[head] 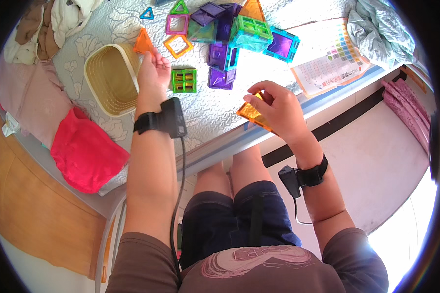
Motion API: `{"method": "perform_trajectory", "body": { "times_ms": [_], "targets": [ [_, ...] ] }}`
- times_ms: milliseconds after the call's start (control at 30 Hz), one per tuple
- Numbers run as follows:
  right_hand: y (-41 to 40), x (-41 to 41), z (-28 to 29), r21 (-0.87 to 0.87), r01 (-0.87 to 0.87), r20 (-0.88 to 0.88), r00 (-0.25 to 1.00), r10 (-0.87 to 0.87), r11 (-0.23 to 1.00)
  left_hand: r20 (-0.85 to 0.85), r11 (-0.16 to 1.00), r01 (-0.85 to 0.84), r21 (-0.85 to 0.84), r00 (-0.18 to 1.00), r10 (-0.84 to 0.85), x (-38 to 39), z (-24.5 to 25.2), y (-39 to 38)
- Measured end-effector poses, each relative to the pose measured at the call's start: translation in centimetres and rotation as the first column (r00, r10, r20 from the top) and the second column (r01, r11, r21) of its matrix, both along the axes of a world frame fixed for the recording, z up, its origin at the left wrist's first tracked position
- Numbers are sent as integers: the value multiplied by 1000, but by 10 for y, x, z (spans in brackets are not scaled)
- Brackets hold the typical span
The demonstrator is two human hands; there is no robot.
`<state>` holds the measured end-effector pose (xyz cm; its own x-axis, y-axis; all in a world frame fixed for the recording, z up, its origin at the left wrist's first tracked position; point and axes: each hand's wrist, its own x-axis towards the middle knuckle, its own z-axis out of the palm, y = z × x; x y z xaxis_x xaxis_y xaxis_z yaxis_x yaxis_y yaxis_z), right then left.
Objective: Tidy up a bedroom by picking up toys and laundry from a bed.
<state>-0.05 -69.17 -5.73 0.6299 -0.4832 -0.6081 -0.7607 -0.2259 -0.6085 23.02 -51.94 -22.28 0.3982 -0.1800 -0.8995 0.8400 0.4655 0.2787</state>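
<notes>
My left hand (154, 69) has its fingertips on an orange triangular magnetic tile (143, 42), beside the rim of a cream plastic basket (90, 71). My right hand (278, 106) grips an orange translucent tile (255, 112) over the near edge of the bed. Between and beyond the hands stands a structure of purple, green and blue magnetic tiles (223, 55). A green window-frame tile (184, 81) lies right of my left hand. Farther off are an orange square frame (178, 46), a pink square frame (177, 24), a green triangle (179, 7) and a small blue triangle (147, 14).
A printed sheet (324, 62) lies at the right, with a crumpled grey plastic bag (379, 33) at its far end. Red cloth (88, 150) and pale pink fabric (33, 91) lie left of the basket. The bed's raised rail (212, 150) runs between the quilt and my legs.
</notes>
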Motion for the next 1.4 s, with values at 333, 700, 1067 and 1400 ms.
{"method": "perform_trajectory", "body": {
  "times_ms": [333,700,1067,1400],
  "targets": [
    [4,10,-21,-24,186,213,961,-176,982,120,715,690,109,705,-699,-68,98,-25],
    [7,7,-30,234,336,152,914,-376,912,172,702,708,78,684,-709,-128,109,0],
    [-104,47,-98,-571,172,407,908,95,803,180,806,581,-113,810,-559,-101,123,10],
    [-162,92,-141,-252,19,180,983,27,967,242,740,657,-143,749,-618,-112,134,-8]
  ]
}}
